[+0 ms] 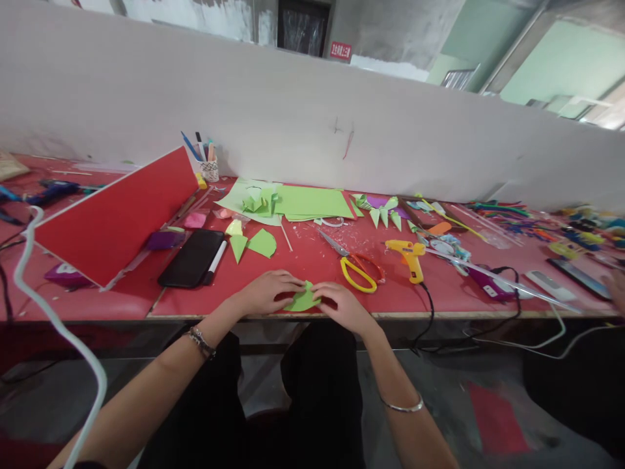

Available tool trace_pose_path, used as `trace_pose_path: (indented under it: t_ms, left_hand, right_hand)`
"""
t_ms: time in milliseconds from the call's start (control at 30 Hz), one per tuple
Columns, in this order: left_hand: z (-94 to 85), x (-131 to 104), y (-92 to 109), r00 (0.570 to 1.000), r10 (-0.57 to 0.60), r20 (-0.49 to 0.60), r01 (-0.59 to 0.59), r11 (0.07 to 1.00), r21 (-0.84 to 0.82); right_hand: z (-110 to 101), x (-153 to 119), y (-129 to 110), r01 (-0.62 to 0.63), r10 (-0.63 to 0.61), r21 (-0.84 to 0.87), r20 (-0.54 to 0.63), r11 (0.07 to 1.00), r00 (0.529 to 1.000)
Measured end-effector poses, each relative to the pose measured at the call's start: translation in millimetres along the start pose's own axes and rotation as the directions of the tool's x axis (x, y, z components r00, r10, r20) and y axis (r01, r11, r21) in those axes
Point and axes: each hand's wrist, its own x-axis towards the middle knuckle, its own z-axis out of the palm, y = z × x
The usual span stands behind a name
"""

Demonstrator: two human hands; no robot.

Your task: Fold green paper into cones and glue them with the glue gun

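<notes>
At the table's front edge, a piece of green paper (303, 299) is held between my two hands. My left hand (271, 291) has its fingers closed on the paper's left side. The fingers of my right hand (342, 305) pinch its right side. Beyond my left hand lie a green paper cone (238, 247) and a rounded cut piece of green paper (263, 243). Scissors (359, 270) with yellow and red handles rest past my right hand, blades apart. A yellow hot glue gun (409, 258) lies to their right.
A black phone (193, 258) and a white marker (217, 257) are on the left, by a leaning red board (122, 215). Green paper sheets (315, 202) and folded green paper cones (385, 215) lie at the back. A white cable (63, 326) hangs at left. Another person's hand (616, 290) shows far right.
</notes>
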Motion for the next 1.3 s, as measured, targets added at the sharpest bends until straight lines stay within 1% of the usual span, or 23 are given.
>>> trace_pose_path:
  t_ms: [100,200,300,400,533,667,767,867,900,967,1033,1067,1200,1300]
  left_hand:
    - [0.3,-2,3,1.0,-0.027,0.007,0.027,1.0,0.009]
    - [0.7,-3,3,0.999,-0.041,0.02,0.041,0.999,0.009]
    - [-0.4,0,5,0.998,-0.06,0.031,0.059,0.998,0.024]
    - [-0.8,6,9,0.998,-0.055,0.012,0.055,0.998,0.038]
    - [3.6,14,11,0.999,-0.049,-0.002,0.049,0.999,0.018]
    - [7.5,13,6,0.995,-0.103,0.008,0.103,0.995,0.008]
    - [7.8,11,4,0.989,-0.148,0.0,0.148,0.988,0.033]
    - [7.6,13,6,0.981,-0.196,-0.008,0.196,0.98,0.035]
    - [7.7,14,7,0.978,-0.207,-0.011,0.207,0.978,0.025]
    - [8.2,16,9,0.974,-0.225,-0.022,0.225,0.974,0.001]
    - [9.5,16,12,0.971,-0.237,-0.042,0.236,0.971,-0.017]
    - [10.3,16,13,0.969,-0.24,-0.054,0.239,0.971,-0.02]
    - [14.3,13,15,0.956,-0.28,-0.088,0.279,0.96,-0.031]
    - [17.1,12,16,0.946,-0.301,-0.123,0.294,0.953,-0.069]
  right_hand:
    - [5,1,1,0.013,-0.013,-0.031,-0.012,0.999,1.0]
    - [6,2,2,-0.017,0.017,-0.006,-0.018,1.0,1.0]
    - [3,4,4,-0.019,0.019,0.01,0.014,1.0,1.0]
    - [-2,8,8,-0.02,0.02,-0.004,0.052,1.0,0.998]
    - [-4,15,15,-0.052,0.052,-0.009,0.061,0.999,0.997]
    - [-2,20,20,-0.075,0.076,-0.036,0.017,0.997,0.997]
    - [-3,22,22,-0.059,0.06,-0.072,0.01,0.996,0.998]
    - [-7,23,22,-0.04,0.041,-0.129,0.003,0.991,0.999]
    - [-8,22,21,-0.051,0.049,-0.152,-0.02,0.987,0.999]
    - [-11,18,14,-0.107,0.087,-0.179,-0.117,0.978,0.989]
    - [-10,11,4,-0.175,0.134,-0.171,-0.224,0.97,0.965]
    - [-8,6,-3,-0.199,0.155,-0.167,-0.246,0.966,0.957]
    - [13,-5,-23,-0.271,0.217,-0.253,-0.219,0.929,0.951]
    - [27,-4,-28,-0.331,0.264,-0.283,-0.25,0.9,0.932]
